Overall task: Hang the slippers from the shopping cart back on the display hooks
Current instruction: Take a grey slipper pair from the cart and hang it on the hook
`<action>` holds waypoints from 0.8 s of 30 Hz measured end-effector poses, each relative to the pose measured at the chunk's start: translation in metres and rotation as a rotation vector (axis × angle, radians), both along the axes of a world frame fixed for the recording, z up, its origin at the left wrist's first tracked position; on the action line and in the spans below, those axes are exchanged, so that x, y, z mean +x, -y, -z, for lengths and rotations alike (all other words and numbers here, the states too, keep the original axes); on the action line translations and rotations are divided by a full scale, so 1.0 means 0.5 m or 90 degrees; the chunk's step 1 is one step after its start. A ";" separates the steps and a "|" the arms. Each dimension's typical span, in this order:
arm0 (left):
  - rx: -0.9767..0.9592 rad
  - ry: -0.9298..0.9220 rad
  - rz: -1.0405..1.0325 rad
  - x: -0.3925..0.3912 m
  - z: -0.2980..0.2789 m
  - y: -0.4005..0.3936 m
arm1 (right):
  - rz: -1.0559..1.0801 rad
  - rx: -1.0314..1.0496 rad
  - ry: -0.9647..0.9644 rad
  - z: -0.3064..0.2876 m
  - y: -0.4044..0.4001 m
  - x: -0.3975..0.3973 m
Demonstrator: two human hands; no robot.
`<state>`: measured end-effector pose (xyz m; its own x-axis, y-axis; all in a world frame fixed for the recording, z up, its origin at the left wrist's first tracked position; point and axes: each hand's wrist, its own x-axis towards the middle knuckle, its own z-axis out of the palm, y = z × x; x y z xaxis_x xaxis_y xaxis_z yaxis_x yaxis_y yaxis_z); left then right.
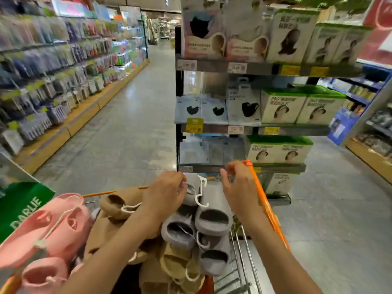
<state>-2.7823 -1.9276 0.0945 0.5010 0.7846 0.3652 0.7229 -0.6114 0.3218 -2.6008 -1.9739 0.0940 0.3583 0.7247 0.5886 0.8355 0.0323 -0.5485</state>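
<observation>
From the head camera, we're over the shopping cart [266, 205], its orange rim running up the right side. Grey slippers [212, 217] sit piled at the cart's far right corner, long axes running roughly away from the person, openings facing back toward the camera, white plastic hangers [201, 194] clipped on top. The left hand [164, 193] reaches in, its fingers [180, 188] curled and pinching the top of the farthest grey pair, just at the hanger. The right hand [237, 185] hovers beside the orange rim, fingers bent, and whether it holds anything I can't tell. Tan slippers [118, 204] fill the middle, pink slippers [53, 225] the left edge. Ahead stands a shelf of boxed masks [282, 107].
</observation>
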 end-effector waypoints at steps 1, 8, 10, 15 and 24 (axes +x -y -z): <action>-0.016 -0.026 0.008 0.009 0.010 -0.018 | -0.009 -0.056 -0.015 0.006 -0.023 -0.002; -0.091 -0.280 0.099 0.060 0.072 -0.102 | -0.093 -0.464 -0.022 0.112 -0.197 0.029; -0.120 -0.323 0.143 0.063 0.088 -0.112 | -0.114 -0.547 -0.023 0.142 -0.227 0.036; -0.155 -0.365 0.161 0.071 0.119 -0.111 | -0.174 -0.605 -0.143 0.182 -0.271 0.046; -0.103 -0.318 0.163 0.089 0.149 -0.118 | -0.234 -0.664 -0.160 0.189 -0.284 0.057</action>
<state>-2.7378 -1.8688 0.0199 0.7627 0.6420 -0.0784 0.6467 -0.7581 0.0841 -2.5726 -1.8318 -0.0004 0.0454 0.9048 -0.4235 0.7319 -0.3186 -0.6023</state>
